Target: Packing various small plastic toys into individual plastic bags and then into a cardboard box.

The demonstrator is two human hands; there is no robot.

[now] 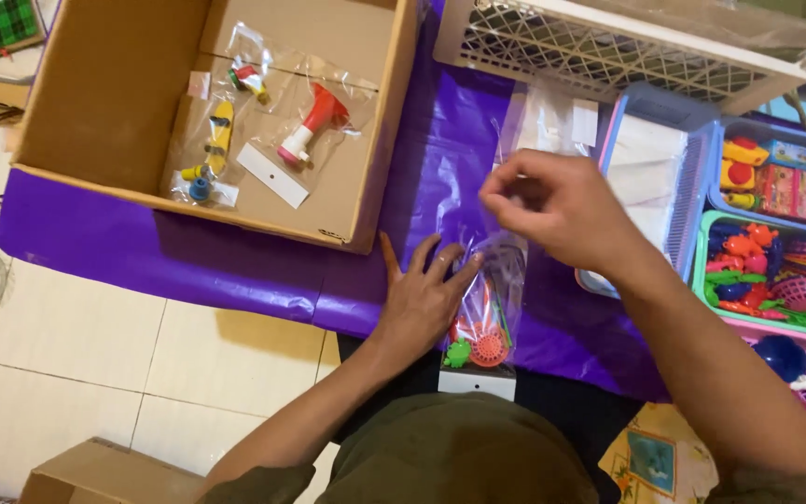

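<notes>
The right hand (552,205) has its grip pinched on the top edge of a clear plastic bag (496,299), fingertips pressed together on the film. The left hand (422,299) lies flat with its fingers spread, pressing the bag's left side down onto the purple sheet (235,261) spread over the floor. Inside the bag, near its lower end, sit small orange and green toys, with a white header card (476,383) just below them. The bag looks filled but its top seems not yet closed.

Up and to the left of the bag stands an open cardboard box (114,103) that already holds three finished packets of toys. To the right of the bag a green tray (701,280) still holds plenty of loose toys, so much packing appears left.
</notes>
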